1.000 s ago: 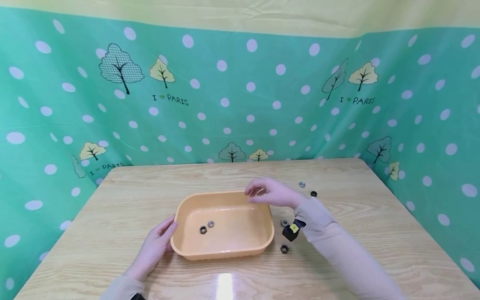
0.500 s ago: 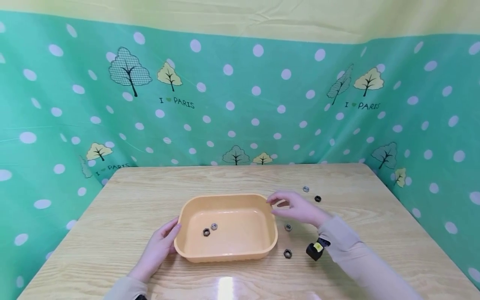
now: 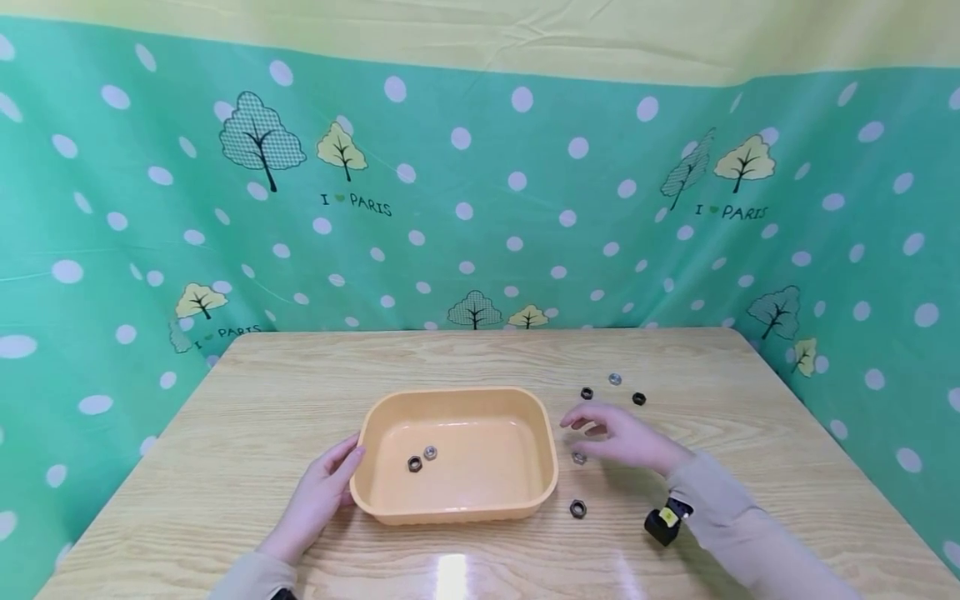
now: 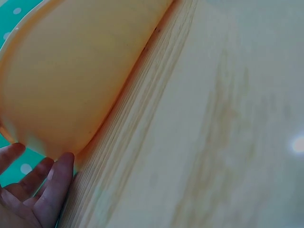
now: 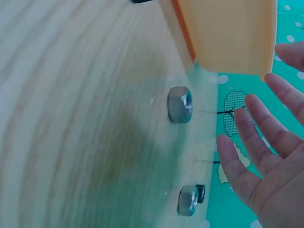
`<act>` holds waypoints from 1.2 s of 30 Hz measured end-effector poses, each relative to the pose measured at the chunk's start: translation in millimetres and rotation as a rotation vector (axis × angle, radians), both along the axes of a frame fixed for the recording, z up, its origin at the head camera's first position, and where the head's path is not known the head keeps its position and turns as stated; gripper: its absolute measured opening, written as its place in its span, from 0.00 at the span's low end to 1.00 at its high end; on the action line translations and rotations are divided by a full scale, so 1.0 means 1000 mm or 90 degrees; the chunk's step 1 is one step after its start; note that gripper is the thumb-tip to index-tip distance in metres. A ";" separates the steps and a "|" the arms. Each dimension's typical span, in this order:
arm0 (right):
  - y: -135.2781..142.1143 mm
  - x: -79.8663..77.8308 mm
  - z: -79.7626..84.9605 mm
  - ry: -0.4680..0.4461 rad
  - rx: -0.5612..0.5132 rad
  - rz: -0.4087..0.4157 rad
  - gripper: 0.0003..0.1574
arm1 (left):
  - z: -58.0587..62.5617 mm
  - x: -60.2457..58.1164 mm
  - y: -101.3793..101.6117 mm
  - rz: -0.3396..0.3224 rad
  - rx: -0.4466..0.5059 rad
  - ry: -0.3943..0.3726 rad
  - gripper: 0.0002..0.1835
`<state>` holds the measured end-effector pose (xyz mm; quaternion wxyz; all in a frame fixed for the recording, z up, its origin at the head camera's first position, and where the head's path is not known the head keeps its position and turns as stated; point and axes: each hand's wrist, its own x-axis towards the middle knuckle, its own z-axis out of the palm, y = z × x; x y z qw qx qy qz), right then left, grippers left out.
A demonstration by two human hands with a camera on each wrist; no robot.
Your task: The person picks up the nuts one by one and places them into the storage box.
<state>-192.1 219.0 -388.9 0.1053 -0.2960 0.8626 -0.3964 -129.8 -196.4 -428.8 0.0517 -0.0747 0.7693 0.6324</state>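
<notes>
left hand (image 3: 318, 492) pinches tray (image 3: 480, 475) at left rim; right hand (image 3: 621, 437) spread, by nut (image 3: 579, 458) right of tray; two nuts (image 3: 416, 464) inside.

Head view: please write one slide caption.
Left hand holds a peach tray with two nuts; right hand hovers near five loose nuts.

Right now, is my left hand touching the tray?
Touching: the head view shows your left hand gripping the tray at its left end, thumb over the rim.
</notes>
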 end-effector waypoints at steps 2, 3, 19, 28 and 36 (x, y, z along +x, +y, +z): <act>0.002 0.001 -0.002 -0.009 0.002 -0.003 0.20 | 0.000 -0.001 0.000 0.002 0.003 -0.002 0.30; 0.003 0.001 -0.003 -0.013 0.003 -0.004 0.21 | 0.001 -0.001 0.000 0.004 0.006 -0.003 0.30; 0.008 0.005 -0.008 0.013 0.131 -0.060 0.29 | 0.006 -0.005 -0.002 0.007 0.012 -0.012 0.29; 0.005 0.009 -0.012 0.012 0.162 -0.099 0.29 | 0.007 0.001 0.000 0.009 0.003 -0.021 0.28; 0.003 0.013 -0.014 0.037 0.182 -0.105 0.30 | 0.003 0.008 0.002 0.010 0.002 -0.005 0.29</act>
